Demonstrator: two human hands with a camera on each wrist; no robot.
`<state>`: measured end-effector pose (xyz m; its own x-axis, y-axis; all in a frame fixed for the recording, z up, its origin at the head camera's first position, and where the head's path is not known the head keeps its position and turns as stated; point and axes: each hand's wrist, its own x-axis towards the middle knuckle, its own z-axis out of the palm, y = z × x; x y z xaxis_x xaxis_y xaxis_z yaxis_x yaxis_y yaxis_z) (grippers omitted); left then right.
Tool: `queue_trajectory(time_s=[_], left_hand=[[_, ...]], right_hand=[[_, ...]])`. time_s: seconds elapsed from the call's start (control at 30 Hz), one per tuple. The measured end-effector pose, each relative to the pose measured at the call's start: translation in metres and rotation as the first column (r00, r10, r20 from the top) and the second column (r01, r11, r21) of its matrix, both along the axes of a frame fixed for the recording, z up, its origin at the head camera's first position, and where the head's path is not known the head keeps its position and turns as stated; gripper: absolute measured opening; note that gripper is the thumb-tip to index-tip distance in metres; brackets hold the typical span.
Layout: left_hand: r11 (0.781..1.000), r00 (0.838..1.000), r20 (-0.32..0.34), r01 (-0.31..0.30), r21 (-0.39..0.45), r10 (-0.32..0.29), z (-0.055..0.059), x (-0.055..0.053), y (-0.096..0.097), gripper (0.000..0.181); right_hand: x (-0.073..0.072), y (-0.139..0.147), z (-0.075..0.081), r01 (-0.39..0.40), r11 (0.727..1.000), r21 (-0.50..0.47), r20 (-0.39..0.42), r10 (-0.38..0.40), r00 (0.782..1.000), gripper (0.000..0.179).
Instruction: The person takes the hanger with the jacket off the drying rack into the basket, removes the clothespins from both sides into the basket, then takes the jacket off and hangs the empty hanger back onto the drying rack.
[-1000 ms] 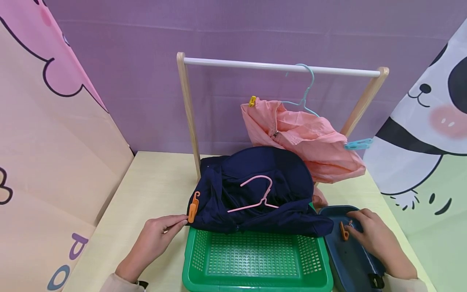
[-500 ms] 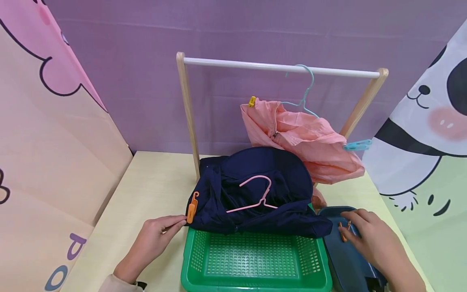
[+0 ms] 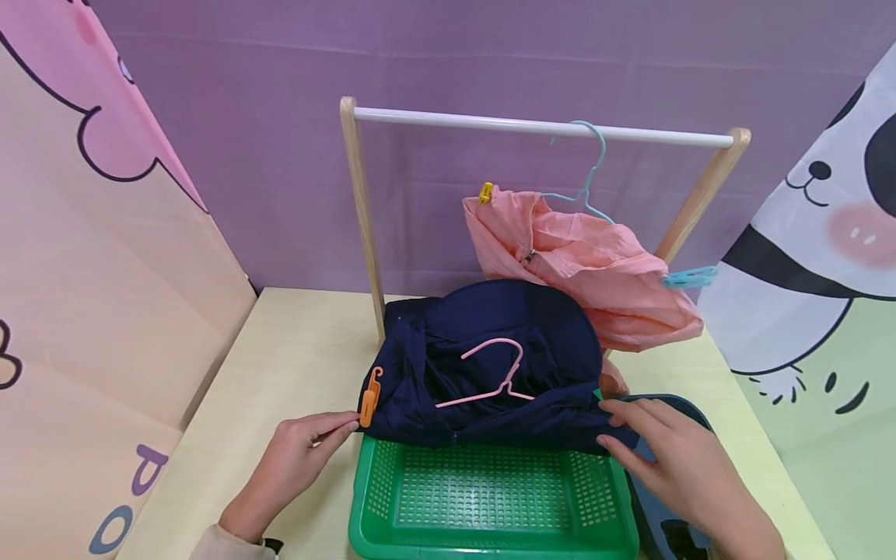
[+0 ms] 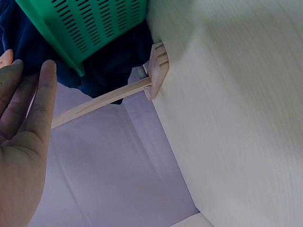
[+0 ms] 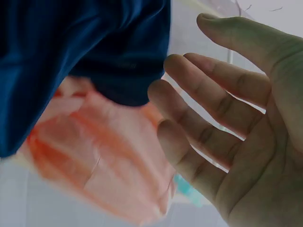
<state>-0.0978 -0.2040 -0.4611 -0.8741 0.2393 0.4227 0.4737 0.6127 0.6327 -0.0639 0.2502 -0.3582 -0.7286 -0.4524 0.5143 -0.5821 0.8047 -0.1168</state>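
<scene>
A navy garment [image 3: 518, 319] lies bunched over the back of the green basket [image 3: 371, 498], with a pink hanger [image 3: 505, 383] showing in its opening. My left hand [image 3: 297, 463] pinches the garment's left corner between thumb and fingers, just beside an orange clothespin [image 3: 369, 400]. That hand also appears at the left of the left wrist view. My right hand [image 3: 682, 463] is at the garment's right end, thumb and fingers apart. In the right wrist view its fingers [image 5: 203, 106] are spread and hold nothing; whether the fingertips touch the cloth I cannot tell.
Behind stands a wooden rack with a white rail [image 3: 476, 122]. A pink garment [image 3: 581, 264] hangs there on a light-blue hanger [image 3: 590, 171], with a yellow clothespin [image 3: 485, 193] and a blue clothespin [image 3: 689, 278]. The dark blue tray [image 3: 689, 408] is partly under my right hand.
My right hand has moved left from the orange clothespin in the tray to the navy garment's right end. That clothespin is now out of sight in the head view. My left hand stays put.
</scene>
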Motion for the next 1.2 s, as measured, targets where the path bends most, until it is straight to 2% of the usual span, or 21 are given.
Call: queue_trajectory(time_s=[0.2,0.47,0.6,0.8,0.9,0.97,1.1,1.2], left_hand=[[1.000,1.000,0.005,0.004,-0.009,-0.004,0.001,-0.001,0.000,0.024],[1.000,1.000,0.003,0.008,-0.005,-0.008,0.000,-0.002,0.000,0.024],[1.000,1.000,-0.001,0.017,-0.005,-0.017,0.000,-0.003,0.001,0.024],[1.000,1.000,-0.014,0.008,-0.008,-0.008,0.000,-0.003,0.000,0.023],[1.000,1.000,-0.007,0.006,-0.008,-0.006,0.001,-0.001,-0.001,0.023],[1.000,1.000,0.003,0.004,-0.007,-0.004,0.000,0.000,-0.001,0.024],[1.000,1.000,0.009,-0.002,-0.008,0.002,0.000,0.001,-0.001,0.024],[1.000,1.000,-0.006,0.002,-0.010,-0.003,0.001,0.000,-0.001,0.024]], right_hand=[[-0.008,-0.023,0.003,-0.098,0.994,-0.052,0.005,0.099,0.995,0.042],[-0.022,-0.054,0.005,-0.190,0.976,-0.109,0.120,0.203,0.972,0.035],[-0.025,-0.069,0.007,-0.216,0.966,-0.143,0.193,0.241,0.951,0.039],[-0.030,-0.100,0.008,-0.258,0.952,-0.163,0.299,0.297,0.907,0.042],[-0.033,-0.116,0.007,-0.259,0.946,-0.196,0.366,0.316,0.875,0.048],[-0.034,-0.126,0.005,-0.252,0.936,-0.244,0.418,0.336,0.844,0.053],[-0.038,-0.144,-0.001,-0.214,0.907,-0.363,0.517,0.387,0.764,0.060],[-0.040,-0.156,-0.006,-0.152,0.878,-0.454,0.593,0.425,0.684,0.062]])
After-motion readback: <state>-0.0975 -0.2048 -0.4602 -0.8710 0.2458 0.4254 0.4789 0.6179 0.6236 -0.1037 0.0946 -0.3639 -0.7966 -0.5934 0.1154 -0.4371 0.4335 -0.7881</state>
